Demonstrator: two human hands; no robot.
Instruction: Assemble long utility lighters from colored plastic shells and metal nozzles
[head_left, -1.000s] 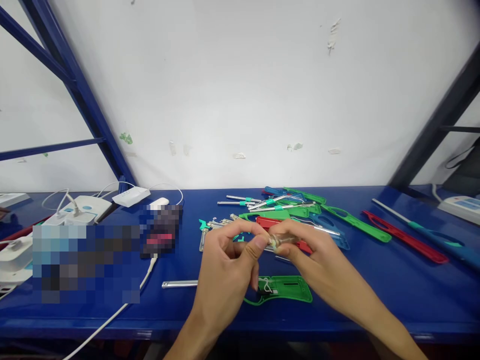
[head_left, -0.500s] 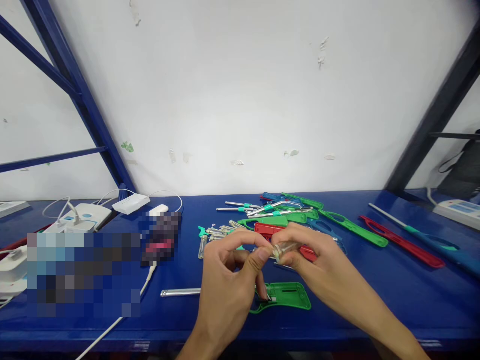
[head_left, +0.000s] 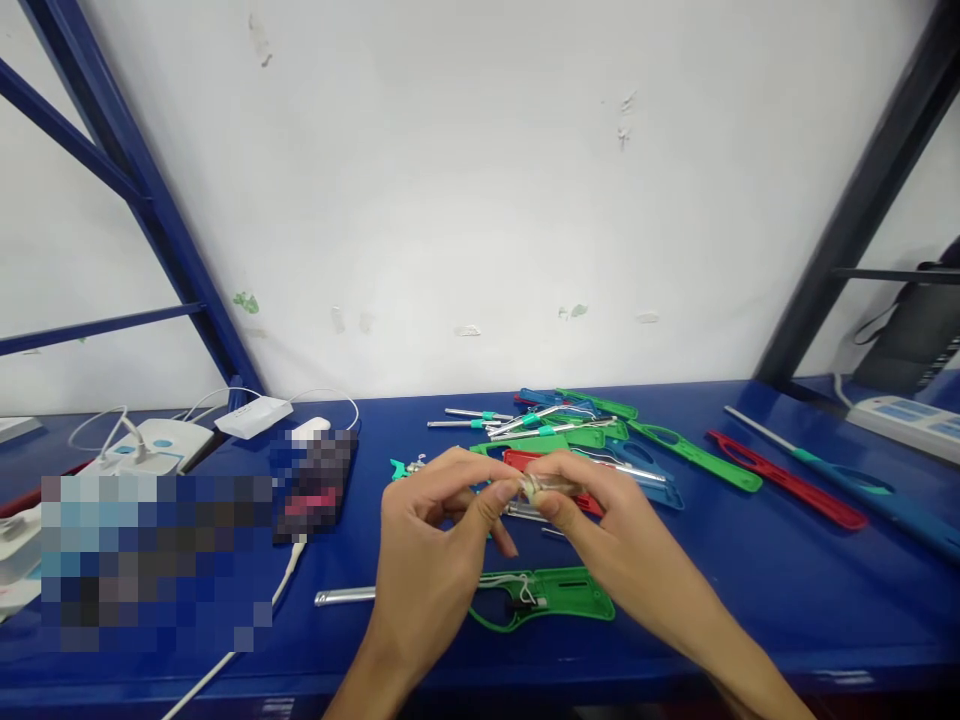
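My right hand (head_left: 600, 530) pinches a small clear tube (head_left: 551, 487) with a pale cap at its left end. My left hand (head_left: 435, 540) meets it there, thumb and forefinger closed against the cap end. Both hands hover above the blue shelf (head_left: 750, 600). Directly below them lies a green plastic handle piece (head_left: 559, 597) with a thin white wire, and a metal rod (head_left: 345, 596) sticks out to its left. Behind the hands is a pile of green, red and blue plastic handles and metal rods (head_left: 577, 430).
A red handle (head_left: 787, 480) and a long blue-green tool (head_left: 847, 475) lie at the right. White chargers and cables (head_left: 247, 415) sit at the left, with a blurred area. Blue frame struts (head_left: 135, 190) rise on both sides against a white wall.
Both hands shifted slightly left and up with the clear tube between them. The view tilted, so more of the green handle piece below shows.
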